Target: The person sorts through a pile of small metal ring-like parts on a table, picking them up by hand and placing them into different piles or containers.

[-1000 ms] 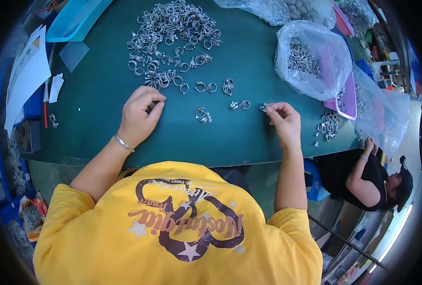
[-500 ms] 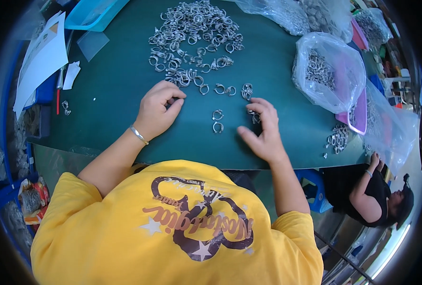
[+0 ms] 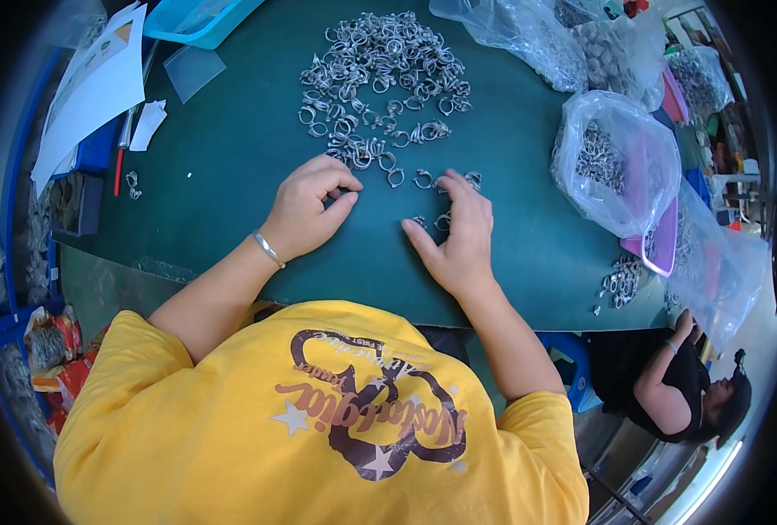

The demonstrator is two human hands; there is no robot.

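Note:
Metal rings lie in a loose pile (image 3: 393, 57) on the green table (image 3: 231, 131), with a tail of rings trailing toward me. Just below that tail rests my left hand (image 3: 312, 206), fingers curled in; whatever they may hold is hidden. My right hand (image 3: 458, 232) reaches over a few separate rings, thumb and fingers apart. One ring (image 3: 443, 221) shows between its thumb and fingers, and another peeks out by the thumb tip, partly covered. Beside the fingertips sit a single ring (image 3: 423, 178) and a small cluster (image 3: 473, 179).
At right, an open clear bag (image 3: 581, 197) of rings leans in a purple basket (image 3: 666, 241), near a small ring heap (image 3: 620, 282). A blue tray (image 3: 200, 37), papers (image 3: 100, 96) and a red-tipped tool (image 3: 118, 171) lie left. Another person's hand (image 3: 684, 325) is beyond the right edge.
My right hand has moved left, now partly covering the small rings that lay in the open before. My left hand stays beside the pile. The whole view has shifted slightly.

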